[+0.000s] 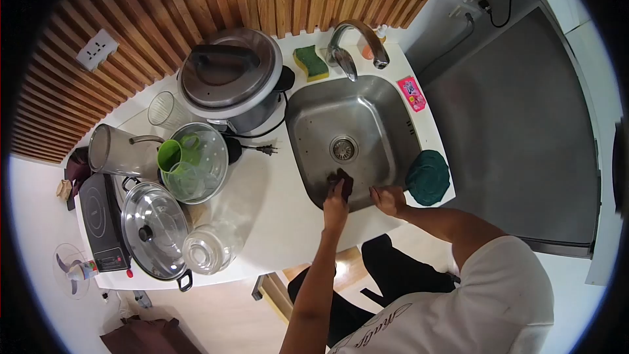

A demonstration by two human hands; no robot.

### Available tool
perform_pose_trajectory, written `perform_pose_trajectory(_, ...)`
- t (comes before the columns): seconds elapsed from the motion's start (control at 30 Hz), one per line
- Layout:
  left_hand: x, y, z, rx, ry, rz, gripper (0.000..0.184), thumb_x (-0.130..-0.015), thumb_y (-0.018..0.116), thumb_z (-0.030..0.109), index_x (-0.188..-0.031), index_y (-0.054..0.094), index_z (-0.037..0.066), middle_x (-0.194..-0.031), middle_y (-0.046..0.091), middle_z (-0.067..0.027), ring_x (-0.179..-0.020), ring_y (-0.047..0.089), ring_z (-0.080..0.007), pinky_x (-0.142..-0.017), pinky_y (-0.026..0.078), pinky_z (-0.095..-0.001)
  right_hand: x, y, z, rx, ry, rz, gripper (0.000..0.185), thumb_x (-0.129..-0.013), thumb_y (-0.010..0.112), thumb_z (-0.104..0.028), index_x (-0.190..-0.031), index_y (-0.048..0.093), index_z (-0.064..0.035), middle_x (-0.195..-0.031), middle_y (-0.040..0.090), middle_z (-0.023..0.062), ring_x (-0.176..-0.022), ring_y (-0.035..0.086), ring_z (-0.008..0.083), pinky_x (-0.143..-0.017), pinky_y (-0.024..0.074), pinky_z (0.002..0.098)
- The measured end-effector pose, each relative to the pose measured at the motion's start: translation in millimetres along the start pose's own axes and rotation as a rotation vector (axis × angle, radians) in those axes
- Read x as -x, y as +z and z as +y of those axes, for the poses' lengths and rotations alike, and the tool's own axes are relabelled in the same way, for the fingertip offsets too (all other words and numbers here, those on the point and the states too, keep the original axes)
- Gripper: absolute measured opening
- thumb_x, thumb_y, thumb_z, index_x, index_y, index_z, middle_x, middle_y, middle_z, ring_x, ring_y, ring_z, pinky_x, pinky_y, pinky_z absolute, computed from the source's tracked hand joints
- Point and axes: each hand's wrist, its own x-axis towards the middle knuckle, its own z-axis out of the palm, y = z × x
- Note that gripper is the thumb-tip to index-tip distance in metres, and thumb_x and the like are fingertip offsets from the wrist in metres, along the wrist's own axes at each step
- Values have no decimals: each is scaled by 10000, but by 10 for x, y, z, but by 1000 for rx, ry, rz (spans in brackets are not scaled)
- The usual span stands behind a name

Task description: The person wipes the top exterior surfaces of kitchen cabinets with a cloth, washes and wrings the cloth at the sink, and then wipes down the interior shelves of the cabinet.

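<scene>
My left hand [336, 204] reaches over the front wall of the steel sink [314, 111]. Its fingers are closed on a dark brown, crumpled piece that looks like cloth [343, 184], pressed near the sink's front left corner. Close to the front right corner is my right hand [390, 201], at the rim, with its fingers curled together; whatever they hold, if anything, is hidden. The drain [343, 149] lies just beyond the cloth. Behind the basin stands the curved faucet [359, 33], its lever pointing toward me.
A dark green round bundle [428, 177] sits right of the sink, below a pink packet [411, 94]. A green-yellow sponge [310, 63] lies behind. Leftward are a large cooker [229, 75], a colander with cups [221, 164], a lidded pan [157, 229] and a glass jar [208, 251].
</scene>
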Motion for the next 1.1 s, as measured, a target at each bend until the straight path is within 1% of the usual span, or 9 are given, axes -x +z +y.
perform_pose_trajectory(0.13, 97, 123, 81, -282, -14, -60, 602, -744, 518, -23, -1307, 306, -10, -957, 580, -282, -805, 626, -370, -625, 532, -416, 6, 62, 39, -49, 23, -44, 276, -886, 440, -267, -763, 607, -85, -696, 614, 159, -619, 608, 319, -536, 474, 429)
perform_pose_trajectory(0.3, 85, 190, 213, -431, -278, -85, 277, -810, 513, 65, -1027, 386, -51, -672, 616, -186, -584, 636, -314, -495, 526, -370, 0, 15, -14, -85, -36, -49, 316, -885, 431, -283, -729, 607, -72, -696, 613, 159, -634, 609, 325, -581, 480, 432)
perform_pose_trajectory(0.47, 154, 321, 116, -601, -74, 70, 115, -820, 473, 72, -914, 473, 5, -655, 618, -165, -586, 633, -314, -518, 513, -389, -30, 7, 13, -26, -85, -114, 338, -870, 437, -283, -688, 614, -61, -728, 623, 150, -676, 611, 325, -645, 479, 430)
perform_pose_trajectory(0.6, 97, 323, 17, -655, -56, 31, 155, -800, 490, 95, -938, 512, 30, -663, 615, -180, -610, 631, -328, -542, 515, -411, -276, 82, 229, -235, -112, -491, 263, -853, 463, -270, -838, 604, -49, -773, 640, 129, -715, 629, 289, -655, 485, 396)
perform_pose_trajectory(0.67, 89, 334, -101, -608, -10, -2, 206, -751, 541, 119, -936, 526, 29, -660, 610, -196, -649, 628, -355, -583, 507, -438, -719, -171, 215, -712, 179, -616, 251, -866, 509, -303, -933, 560, -67, -792, 610, 83, -724, 614, 209, -645, 473, 347)
perform_pose_trajectory(0.7, 22, 300, -46, -618, 1, 25, 206, -751, 541, 119, -936, 526, 29, -660, 610, -196, -649, 628, -355, -583, 507, -438, -1053, -179, 303, -524, -256, -179, 215, -861, 536, -275, -938, 514, -76, -749, 576, 77, -755, 589, 172, -659, 460, 321)
perform_pose_trajectory(0.8, -133, 291, 71, -197, -43, 40, 296, -673, 625, 141, -913, 525, -2, -704, 610, -197, -720, 623, -362, -651, 491, -395, -2057, -791, 319, -272, -326, 569, 246, -809, 587, -211, -1003, 487, -98, -930, 501, 82, -813, 549, 244, -684, 455, 365)
perform_pose_trajectory(1.0, -943, 490, 348, 551, -190, 272, 346, -714, 680, 15, -1004, 502, -48, -905, 604, -127, -809, 609, -201, -680, 497, -292, -3029, -944, 289, 117, -180, 476, 630, -778, 545, -91, -1319, 248, 32, -1254, 364, 308, -1001, 537, 396, -803, 496, 458)
perform_pose_trajectory(1.1, -1407, 579, 453, 761, -234, 402, 335, -725, 693, 23, -994, 515, -69, -884, 605, -135, -786, 610, -215, -670, 505, -305, -3150, -817, 287, 289, -146, 519, 605, -811, 458, -58, -1337, 186, 66, -1168, 487, 229, -936, 565, 322, -696, 537, 353)
